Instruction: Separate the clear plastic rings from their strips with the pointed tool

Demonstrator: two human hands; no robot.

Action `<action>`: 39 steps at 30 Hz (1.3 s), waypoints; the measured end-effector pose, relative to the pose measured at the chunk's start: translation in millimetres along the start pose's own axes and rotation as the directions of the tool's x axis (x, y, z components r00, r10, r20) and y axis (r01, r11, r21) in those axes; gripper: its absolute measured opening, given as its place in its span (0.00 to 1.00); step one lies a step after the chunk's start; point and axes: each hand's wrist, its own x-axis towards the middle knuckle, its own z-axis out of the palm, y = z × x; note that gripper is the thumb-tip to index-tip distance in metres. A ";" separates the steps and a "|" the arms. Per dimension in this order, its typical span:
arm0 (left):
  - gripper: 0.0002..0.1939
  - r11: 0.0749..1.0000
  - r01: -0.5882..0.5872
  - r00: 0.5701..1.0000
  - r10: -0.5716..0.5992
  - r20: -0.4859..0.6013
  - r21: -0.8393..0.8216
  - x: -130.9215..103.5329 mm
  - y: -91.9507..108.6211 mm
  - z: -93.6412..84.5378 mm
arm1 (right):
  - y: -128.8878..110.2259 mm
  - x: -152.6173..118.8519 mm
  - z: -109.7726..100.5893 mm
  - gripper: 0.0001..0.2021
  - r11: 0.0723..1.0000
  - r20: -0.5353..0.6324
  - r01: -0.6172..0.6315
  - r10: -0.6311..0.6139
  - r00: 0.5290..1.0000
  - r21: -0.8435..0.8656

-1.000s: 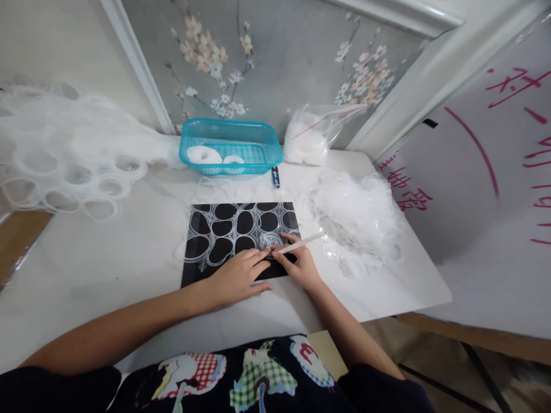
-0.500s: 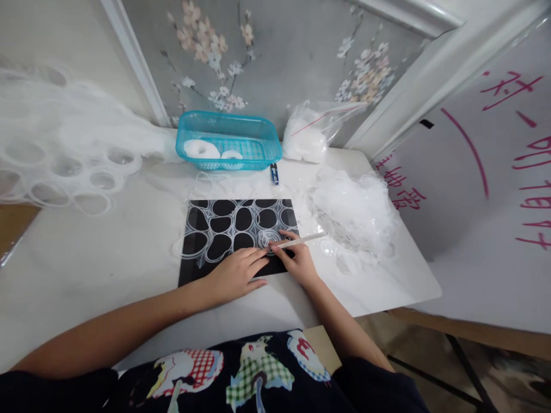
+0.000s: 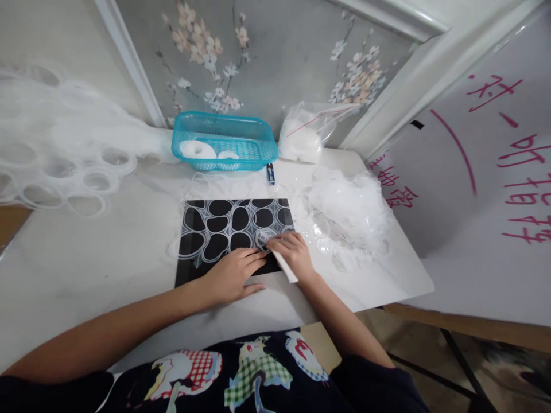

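Observation:
On the table lies a black board (image 3: 275, 265) covered by a sheet of joined translucent white rings (image 3: 217, 223). My left hand (image 3: 235, 274) rests flat at the board's front edge, its fingers stretched out toward a ring at the right and the thumb apart. My right hand (image 3: 293, 251) is closed around a slim white flat stick (image 3: 284, 267), whose wide end points toward me. Its tip is hidden by my fingers, over the ring at the board's right side. I cannot make out what touches the ring beneath my fingertips.
A blue plastic basket (image 3: 224, 164) with white rolls stands behind the board, beside a zip bag (image 3: 301, 140) of white material. Small blue snips (image 3: 270, 174) lie before it. Heaped white ring sheets (image 3: 350, 201) lie right; more ring sheets (image 3: 64, 137) hang left. A whiteboard (image 3: 451, 246) stands right.
My right hand has turned, and the white stick has swung from pointing right to pointing toward me. My left hand stays nearly in place. The whole view has shifted slightly.

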 end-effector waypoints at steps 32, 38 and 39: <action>0.33 0.976 -0.085 0.994 0.070 0.084 0.201 55.4 9.4 16.3 | 14.0 -23.5 -9.8 0.11 0.913 -0.152 -0.289 0.341 0.928 0.290; 0.33 0.975 -0.103 0.994 0.095 0.052 0.195 52.4 7.0 25.4 | 13.5 -28.2 -5.2 0.11 0.967 -0.184 -0.213 0.236 0.954 0.140; 0.32 0.974 -0.106 0.994 0.099 0.043 0.201 51.6 7.5 26.7 | 13.6 -29.6 -4.0 0.12 0.979 -0.192 -0.182 0.196 0.962 0.086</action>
